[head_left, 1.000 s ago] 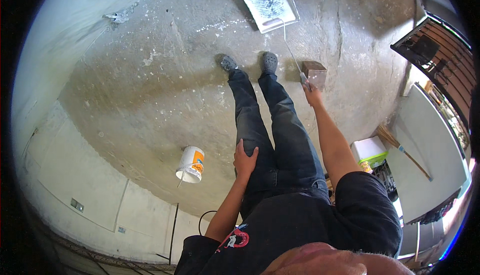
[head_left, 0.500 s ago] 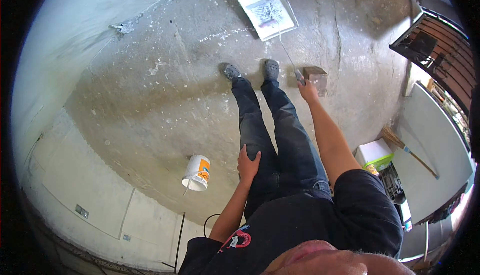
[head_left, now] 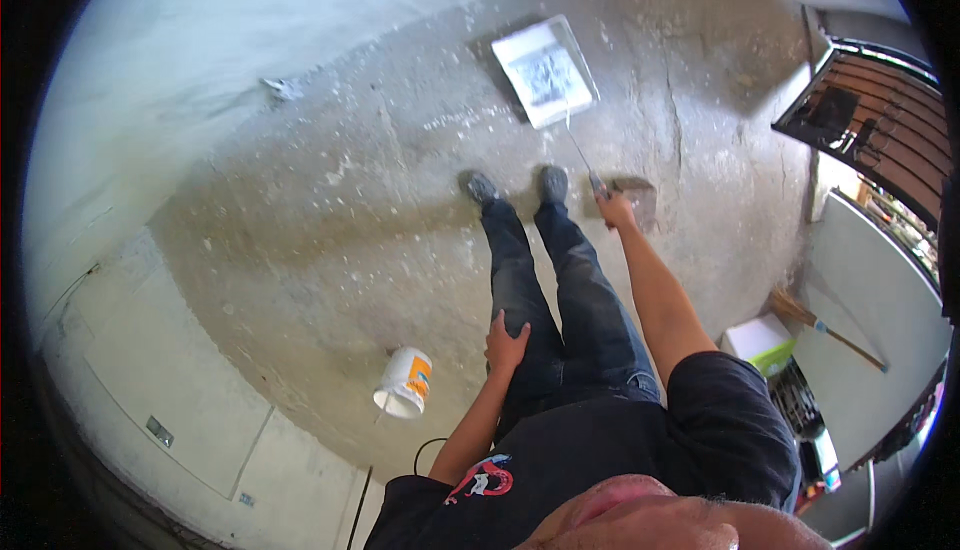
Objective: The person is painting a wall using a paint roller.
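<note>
Handle (head_left: pixel 598 186), apparently a roller's, fills the right grip (head_left: pixel 617 210); tugged near, it could tip the far tray (head_left: pixel 525 46), spilling paint (head_left: pixel 551 76); left grip (head_left: pixel 507 349) rests loosely spread.

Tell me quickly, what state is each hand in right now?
Left hand: open, resting on the jeans leg, holding nothing that shows.
Right hand: closed around the roller handle.

A black short-sleeved T-shirt (head_left: pixel 620 450), its left chest marked by a curving red graphic (head_left: pixel 490 480) with touches of white, tops dark blue denim jeans (head_left: pixel 590 310), faded greyer around the knees, worn with round-toed grey clogs (head_left: pixel 553 186).
</note>
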Action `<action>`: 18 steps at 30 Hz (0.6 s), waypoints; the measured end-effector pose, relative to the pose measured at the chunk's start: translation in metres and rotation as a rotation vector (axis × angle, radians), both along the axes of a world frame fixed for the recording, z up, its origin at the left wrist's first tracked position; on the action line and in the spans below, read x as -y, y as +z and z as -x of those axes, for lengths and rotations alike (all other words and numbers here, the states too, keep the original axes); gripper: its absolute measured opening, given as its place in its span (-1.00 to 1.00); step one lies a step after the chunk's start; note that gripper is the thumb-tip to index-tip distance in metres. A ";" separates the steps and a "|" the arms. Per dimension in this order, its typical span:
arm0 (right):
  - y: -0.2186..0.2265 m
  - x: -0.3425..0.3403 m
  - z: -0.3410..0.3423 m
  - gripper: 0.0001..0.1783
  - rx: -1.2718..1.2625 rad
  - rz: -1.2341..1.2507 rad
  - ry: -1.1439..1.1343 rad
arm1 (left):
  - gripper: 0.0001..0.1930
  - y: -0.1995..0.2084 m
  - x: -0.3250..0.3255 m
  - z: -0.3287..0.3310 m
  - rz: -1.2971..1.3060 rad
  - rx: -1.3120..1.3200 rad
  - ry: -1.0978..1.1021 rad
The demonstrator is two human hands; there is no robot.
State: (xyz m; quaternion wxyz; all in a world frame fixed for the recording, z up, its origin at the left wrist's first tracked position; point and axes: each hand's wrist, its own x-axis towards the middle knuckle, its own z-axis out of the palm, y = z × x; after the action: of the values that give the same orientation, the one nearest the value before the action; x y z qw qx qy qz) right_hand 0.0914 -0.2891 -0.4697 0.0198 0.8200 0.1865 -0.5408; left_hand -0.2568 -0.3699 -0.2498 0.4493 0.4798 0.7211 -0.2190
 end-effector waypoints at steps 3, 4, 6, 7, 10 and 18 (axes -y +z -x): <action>0.048 0.001 -0.001 -0.24 0.001 0.060 0.124 | -0.27 -0.003 -0.006 0.005 -0.019 0.036 -0.039; 0.085 -0.009 0.023 -0.24 -0.069 -0.066 0.181 | -0.34 -0.004 -0.003 0.023 -0.054 0.035 -0.038; 0.124 0.009 0.024 -0.31 0.056 -0.137 0.077 | -0.46 -0.006 -0.012 0.021 -0.129 0.150 -0.076; 0.144 0.027 0.021 -0.30 0.043 -0.199 0.057 | -0.52 -0.005 -0.018 0.019 -0.164 0.220 -0.093; 0.226 0.077 0.018 -0.33 0.184 -0.446 0.201 | -0.58 -0.011 -0.036 0.020 -0.259 0.300 -0.136; 0.227 0.131 -0.032 -0.54 0.134 -0.479 0.305 | -0.57 -0.018 -0.112 -0.010 -0.440 0.571 -0.095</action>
State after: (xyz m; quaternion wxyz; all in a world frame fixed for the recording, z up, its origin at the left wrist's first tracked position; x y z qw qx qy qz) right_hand 0.1229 -0.4196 -0.2432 -0.0813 0.7976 0.4283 -0.4168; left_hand -0.2465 -0.2576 -0.2673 0.5079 0.6396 0.5734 0.0637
